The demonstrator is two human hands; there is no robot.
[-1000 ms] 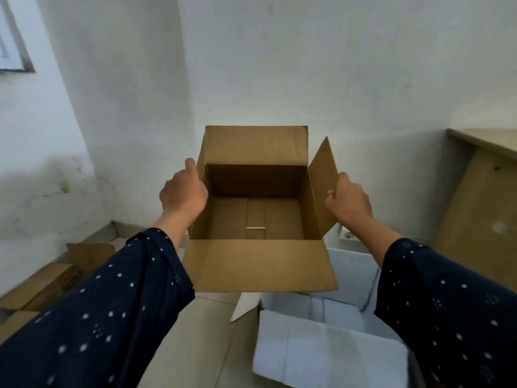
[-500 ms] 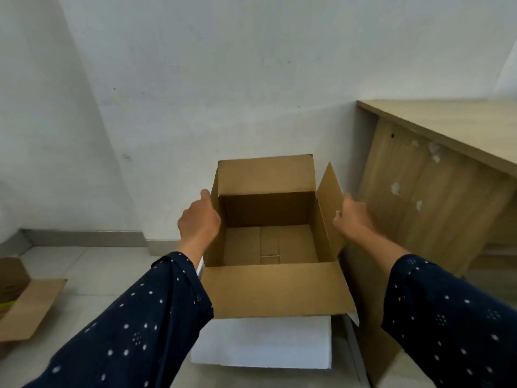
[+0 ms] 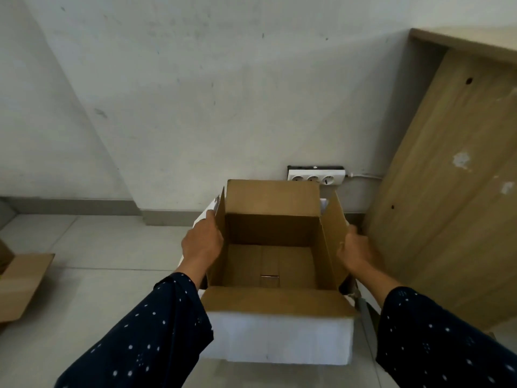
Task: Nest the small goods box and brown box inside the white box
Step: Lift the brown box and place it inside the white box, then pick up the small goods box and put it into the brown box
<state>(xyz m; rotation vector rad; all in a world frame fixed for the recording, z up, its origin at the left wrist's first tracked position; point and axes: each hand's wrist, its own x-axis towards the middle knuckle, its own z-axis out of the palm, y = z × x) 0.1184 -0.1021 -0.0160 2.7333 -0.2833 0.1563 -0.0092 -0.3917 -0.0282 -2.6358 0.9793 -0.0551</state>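
At the far left edge, an open brown cardboard carton [image 3: 19, 287] lies on the pale grey tiled floor [image 3: 92, 292], well apart from everything else. A dark blue sleeve with white dots [image 3: 145, 331] leads up to the left hand [image 3: 202, 245], which clamps the left wall of the open brown corrugated cardboard box [image 3: 272, 261]. Its fingers [image 3: 209, 221] curl together around the base of the upright left flap, the thumb side on the outside of the cardboard; the fingertips are hidden behind the flap.

The brown box sits down inside the larger white rectangular box [image 3: 279, 337], whose white front wall shows below the brown box's folded-out front flap and whose white edges peek out at the back left and back right corners. The brown box's four flaps are open; its back flap stands upright and its inside looks empty apart from a strip of tape along the bottom seam. Whether its base rests on the white box's bottom cannot be told.

The right hand [image 3: 356, 254] grips the right wall from outside, fingers [image 3: 351, 233] closed together against the tilted right flap, from another dotted sleeve [image 3: 436, 340].

Behind the boxes, a white three-socket power strip [image 3: 316, 176] sits against the scuffed white wall [image 3: 223, 93], with a thin cable running right. A light wooden panel of a desk [image 3: 453, 191] stands at the right, just beside the boxes.
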